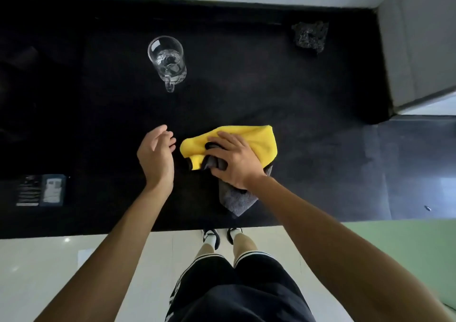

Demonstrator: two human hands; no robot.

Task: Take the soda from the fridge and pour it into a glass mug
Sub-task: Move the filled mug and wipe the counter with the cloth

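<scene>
A clear glass mug stands upright on the black counter at the back, handle pointing toward me. Whether it holds liquid is unclear. No soda container is in view. My left hand hovers over the counter in front of the mug, fingers loosely curled, holding nothing. Just right of it, my right hand rests on a yellow and grey cloth, with a bunched fold of it held between thumb and fingers.
A dark crumpled lump lies at the back right of the counter. A dark printed packet lies near the front left edge. A grey panel rises on the right. Pale floor tiles lie below the counter's front edge.
</scene>
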